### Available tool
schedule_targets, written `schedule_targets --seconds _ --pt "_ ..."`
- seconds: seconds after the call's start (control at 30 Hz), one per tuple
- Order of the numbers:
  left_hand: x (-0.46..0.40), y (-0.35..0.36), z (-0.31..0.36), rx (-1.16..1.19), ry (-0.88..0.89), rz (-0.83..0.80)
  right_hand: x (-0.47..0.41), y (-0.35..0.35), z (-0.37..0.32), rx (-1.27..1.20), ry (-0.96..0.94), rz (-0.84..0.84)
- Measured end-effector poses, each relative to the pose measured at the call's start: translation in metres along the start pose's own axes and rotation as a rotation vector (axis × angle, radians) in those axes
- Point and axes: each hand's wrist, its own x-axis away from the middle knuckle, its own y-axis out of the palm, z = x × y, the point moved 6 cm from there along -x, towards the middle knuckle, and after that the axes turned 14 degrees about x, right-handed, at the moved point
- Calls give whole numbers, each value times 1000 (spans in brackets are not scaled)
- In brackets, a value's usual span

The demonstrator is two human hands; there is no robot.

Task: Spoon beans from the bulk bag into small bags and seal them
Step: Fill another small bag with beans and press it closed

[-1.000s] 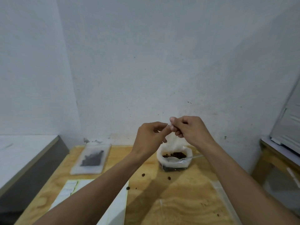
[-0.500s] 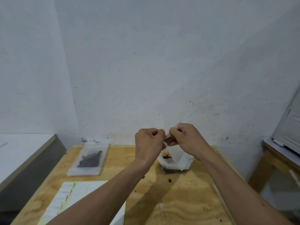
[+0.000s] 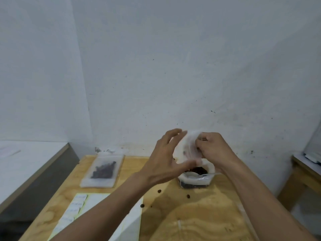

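Small bag (image 3: 188, 146): translucent, held in the air above the bulk bag (image 3: 196, 176), between both hands, blurred by motion. Long axis tilted, upper end toward the left fingertips, lower end down toward the beans. Appears empty or nearly so; one faint dark speck inside, too smeared to name.

Right hand (image 3: 214, 150): grip curled and pinching the bag's right edge near the top. Left hand (image 3: 165, 164): fingers spread and mostly straight, thumb low, cupped against the bag's left side; touching or just short of it, cannot tell through the blur. Bag lying to the right of the left hand and to the left of the right hand; right hand the one with firm hold, hence nearer in effect.

Judgement: mouth being opened before spooning; next move likely hinges on getting the opening turned upward over the bulk bag, with one hand freed for the spoon.

Bulk bag sitting open on the wooden surface (image 3: 199, 214), directly below the hands, dark beans visible, white spoon (image 3: 199, 175) resting in it, handle pointing right. Near rim partly hidden by the left hand.

Loose beans (image 3: 159, 190) scattered on the surface in front. Filled bag (image 3: 102, 168) lying flat, well apart to the left, near the wall. Label sheet (image 3: 74, 209) at lower left, partly covered by the left forearm and cut off at the frame's edge; printing illegible.
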Motion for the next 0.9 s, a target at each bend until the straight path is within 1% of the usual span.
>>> schedule_targets --seconds 0.03,0.07,0.13,0.2,0.3,0.37,0.43,0.47,0.5,0.53,0.63,0.67,0.7,0.77,0.83,0.9 --pt "-2 0 -3 -80 -26 -103 2 0 -1 -8 -29 -34" --pt "-5 0 -3 -169 -13 -170 4 1 -3 -13 -53 -81" --pt "-9 -2 -4 -252 14 -238 7 3 -3 -23 -72 -170" --pt "-10 -2 -6 -265 -10 -252 8 5 -1 25 -64 -195" --pt "-6 -4 -6 -340 28 -193 4 2 10 194 -25 -97" --pt "-4 -3 -8 -393 50 -168 6 -1 13 223 -8 3" --pt "-3 -3 -13 -430 64 -140 9 -8 12 254 -31 138" --pt "-3 -3 -15 -443 72 -126 11 -13 9 228 -70 183" --pt "-3 -4 -16 -449 82 -114 11 -16 5 190 -109 184" --pt "-3 -3 -16 -447 97 -106 11 -16 0 157 -136 123" --pt "-3 3 -15 -426 120 -133 12 1 -5 108 -146 -215" --pt "-4 5 -14 -409 103 -145 12 5 -4 91 -145 -277" --pt "-4 6 -15 -387 70 -152 10 8 -2 71 -136 -309" --pt "-6 6 -16 -355 10 -162 7 10 1 58 -117 -320" --pt "-9 7 -19 -328 -31 -173 6 11 2 100 -134 -349" --pt "-11 6 -23 -317 -70 -175 2 9 5 161 -149 -323"
